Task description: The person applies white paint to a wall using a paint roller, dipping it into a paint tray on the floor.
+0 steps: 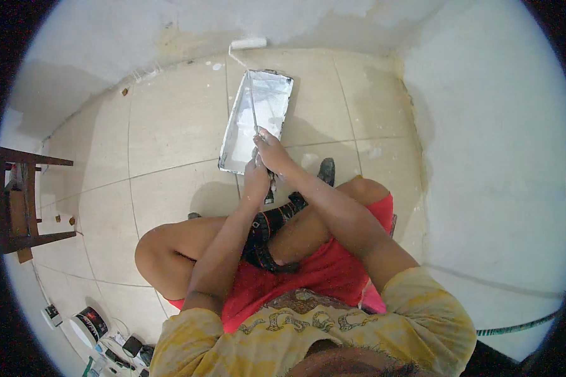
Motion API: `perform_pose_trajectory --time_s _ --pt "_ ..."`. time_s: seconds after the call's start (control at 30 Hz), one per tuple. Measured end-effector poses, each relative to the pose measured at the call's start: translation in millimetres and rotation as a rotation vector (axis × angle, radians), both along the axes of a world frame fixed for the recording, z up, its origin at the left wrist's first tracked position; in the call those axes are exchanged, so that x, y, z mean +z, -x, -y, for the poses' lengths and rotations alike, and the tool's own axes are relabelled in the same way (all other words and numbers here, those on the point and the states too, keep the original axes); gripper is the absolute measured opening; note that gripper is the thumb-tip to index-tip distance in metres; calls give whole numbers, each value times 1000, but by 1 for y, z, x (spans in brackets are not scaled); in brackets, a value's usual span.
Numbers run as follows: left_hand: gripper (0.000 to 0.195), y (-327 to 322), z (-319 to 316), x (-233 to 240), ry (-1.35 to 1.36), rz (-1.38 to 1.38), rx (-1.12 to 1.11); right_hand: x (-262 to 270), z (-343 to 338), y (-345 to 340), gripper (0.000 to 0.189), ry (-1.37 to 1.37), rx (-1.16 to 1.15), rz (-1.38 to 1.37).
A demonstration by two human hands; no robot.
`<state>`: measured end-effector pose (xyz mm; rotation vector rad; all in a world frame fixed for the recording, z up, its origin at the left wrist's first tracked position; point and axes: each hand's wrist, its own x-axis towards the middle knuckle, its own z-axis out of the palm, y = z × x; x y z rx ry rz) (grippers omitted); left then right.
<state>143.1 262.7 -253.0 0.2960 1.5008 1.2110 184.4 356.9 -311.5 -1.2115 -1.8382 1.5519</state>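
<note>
Both of my hands are on a paint roller with a long thin metal rod. My right hand [270, 150] is closed around the rod, above the tray's near half. Just below it, my left hand [256, 176] grips the handle, whose dark end shows under the fingers. The white roller cover [249, 44] is at the far end, against the foot of the wall. Between my hands and the wall lies a rectangular paint tray [232, 126] with white paint in it, its rim stained dark. My fingers have white paint on them.
A painted wall [311, 28] with beige patches stands ahead, another wall [490, 141] on the right. Paint spots mark the tiled floor [174, 127]. At the left is a dark wooden stool [33, 200]; at the lower left, a paint bucket [89, 327] beside cables. My crossed legs are near the tray.
</note>
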Motion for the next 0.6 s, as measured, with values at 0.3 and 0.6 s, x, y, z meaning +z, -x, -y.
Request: perform_pose_trajectory --time_s 0.3,0.6 --pt "47 8 5 17 51 -88 -61 36 4 0 52 45 102 -125" --pt "43 17 7 -36 -78 -148 18 23 5 12 55 -102 136 -41"
